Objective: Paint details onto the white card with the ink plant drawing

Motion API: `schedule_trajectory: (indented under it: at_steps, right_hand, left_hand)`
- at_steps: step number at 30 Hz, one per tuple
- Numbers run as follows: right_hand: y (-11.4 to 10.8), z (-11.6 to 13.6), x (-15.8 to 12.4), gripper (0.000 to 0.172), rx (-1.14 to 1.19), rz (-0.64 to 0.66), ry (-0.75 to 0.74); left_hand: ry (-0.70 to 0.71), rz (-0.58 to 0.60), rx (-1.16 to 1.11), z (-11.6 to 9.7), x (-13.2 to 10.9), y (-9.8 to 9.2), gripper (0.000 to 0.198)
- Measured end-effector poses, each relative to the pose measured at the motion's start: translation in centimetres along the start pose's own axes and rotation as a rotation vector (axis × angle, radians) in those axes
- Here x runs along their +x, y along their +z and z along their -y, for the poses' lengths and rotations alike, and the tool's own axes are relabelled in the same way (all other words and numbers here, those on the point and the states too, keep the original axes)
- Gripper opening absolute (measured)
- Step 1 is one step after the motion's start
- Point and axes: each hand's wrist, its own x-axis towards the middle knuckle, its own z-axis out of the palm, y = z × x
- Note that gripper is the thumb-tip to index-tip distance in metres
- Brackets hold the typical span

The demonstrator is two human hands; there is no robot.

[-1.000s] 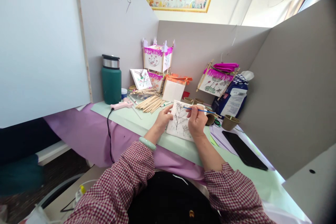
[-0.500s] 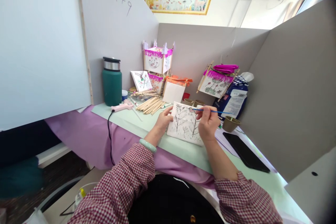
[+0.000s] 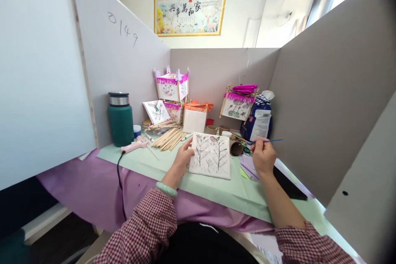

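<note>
My left hand [image 3: 183,158] grips the left edge of a white square panel [image 3: 210,156], thumb at its front. The panel is tilted up toward me and bears black painted trees, with small reddish-brown marks near the top. To the right, apart from the panel, my right hand [image 3: 264,157] pinches a thin blue paintbrush [image 3: 274,140], its tip pointing left. Between panel and right hand lies a brown cardboard cup or tube [image 3: 236,148], its round opening toward me. Just behind the panel is a small white-lidded jar [image 3: 226,134].
A pink glue gun [image 3: 135,144] and a green bottle [image 3: 120,121] stand left. Bamboo sticks [image 3: 169,139] lie behind. Paper lanterns [image 3: 168,86] and a blank white panel [image 3: 194,121] are at the back. A black phone-like slab [image 3: 289,183] lies right, below a blue pack [image 3: 258,119].
My right hand has moved right with the paintbrush, away from the panel. My left hand still holds the panel. The camera view has shifted, showing more of the wall above.
</note>
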Motion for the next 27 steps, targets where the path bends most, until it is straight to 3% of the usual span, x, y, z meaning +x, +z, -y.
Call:
schedule_trajectory:
  at_steps: [10,14,17,21,25,27]
  right_hand:
    - [0.7,-1.8,-0.5,0.029,-0.446,0.335,0.058]
    - [1.3,-2.5,-0.7,0.024,-0.540,0.443,0.054]
    - [1.3,-2.8,-0.8,0.030,-0.558,0.503,0.035]
    - [0.6,-1.9,-0.8,0.040,-0.537,0.499,0.002]
    - [-0.1,0.3,-1.2,0.039,-0.473,0.404,-0.001]
    - [-0.2,1.4,-1.9,0.037,-0.415,0.434,0.020]
  left_hand:
    - [-0.009,-0.001,-0.004,0.7,0.5,-0.4,0.081]
    - [-0.006,0.013,-0.006,0.7,0.5,-0.5,0.080]
    - [-0.004,0.013,-0.010,0.6,0.5,-0.5,0.080]
    - [-0.008,0.005,-0.017,0.5,0.4,-0.4,0.079]
    - [-0.018,0.011,-0.030,0.3,0.2,-0.3,0.079]
    - [-0.017,0.008,-0.034,0.2,0.2,-0.3,0.077]
